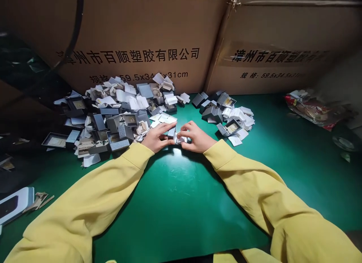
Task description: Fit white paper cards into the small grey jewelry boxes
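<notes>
Both hands meet over the green table top, in front of the heap of boxes. My left hand (159, 137) is closed, its thumb and fingers gripping a small dark grey box (171, 133). My right hand (195, 137) is closed too, its fingertips pinching a small white paper piece (181, 140) right beside the box. The fingers partly cover both things, so the inside of the box cannot be made out. White folded papers (163, 119) lie just behind my left hand.
A large heap of grey boxes and white papers (113, 116) spreads at the left, a smaller pile of boxes (222, 110) at the right. Big cardboard cartons (141, 25) stand behind. A crumpled plastic bag (313, 110) lies far right, a white device (17, 204) at left on the green table (181, 214).
</notes>
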Tool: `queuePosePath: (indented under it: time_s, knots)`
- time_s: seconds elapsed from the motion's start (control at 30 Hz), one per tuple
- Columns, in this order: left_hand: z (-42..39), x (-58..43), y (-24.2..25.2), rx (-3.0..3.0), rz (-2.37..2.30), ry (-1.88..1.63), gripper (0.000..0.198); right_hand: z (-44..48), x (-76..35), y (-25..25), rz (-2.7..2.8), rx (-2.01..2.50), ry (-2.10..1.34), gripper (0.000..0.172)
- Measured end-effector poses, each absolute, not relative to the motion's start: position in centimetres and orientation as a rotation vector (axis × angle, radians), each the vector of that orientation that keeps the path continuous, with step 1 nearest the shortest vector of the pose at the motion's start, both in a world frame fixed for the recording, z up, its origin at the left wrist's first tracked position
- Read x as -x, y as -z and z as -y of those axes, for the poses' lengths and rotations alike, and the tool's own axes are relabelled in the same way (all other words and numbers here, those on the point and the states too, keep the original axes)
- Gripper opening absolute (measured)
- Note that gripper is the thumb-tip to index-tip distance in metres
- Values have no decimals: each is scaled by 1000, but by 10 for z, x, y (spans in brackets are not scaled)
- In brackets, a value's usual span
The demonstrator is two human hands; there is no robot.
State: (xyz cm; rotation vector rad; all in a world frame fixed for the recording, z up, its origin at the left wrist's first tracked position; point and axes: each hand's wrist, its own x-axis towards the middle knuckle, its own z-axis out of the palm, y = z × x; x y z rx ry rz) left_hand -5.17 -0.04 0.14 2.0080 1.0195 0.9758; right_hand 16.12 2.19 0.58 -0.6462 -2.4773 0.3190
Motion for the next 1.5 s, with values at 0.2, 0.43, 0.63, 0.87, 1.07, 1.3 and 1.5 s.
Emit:
queuePosePath:
  time_s: [0.2,0.43,0.63,0.87,1.07,1.3,1.5]
  knots:
    - [3,48,-5,-1997,-1063,-967,62,-16,-157,-7,2467,712,-314,20]
    - [4,49,-2,-1991,-1048,-981,61,-11,-158,-10,2513,765,-223,19]
    - [6,48,-3,-1978,-1054,-993,60,-14,-159,-12,2537,669,-225,21]
    - [6,49,-4,-2005,-1050,-989,60,-4,-153,-9,2566,691,-85,21]
    - [7,49,-4,-1963,-1041,-1005,60,13,-149,-1,2587,832,116,32]
    - [8,50,-3,-2027,-1092,-982,59,19,-147,2,2605,884,24,44]
    - [9,52,-6,-2156,-1157,-949,61,10,-153,4,2286,925,-509,31]
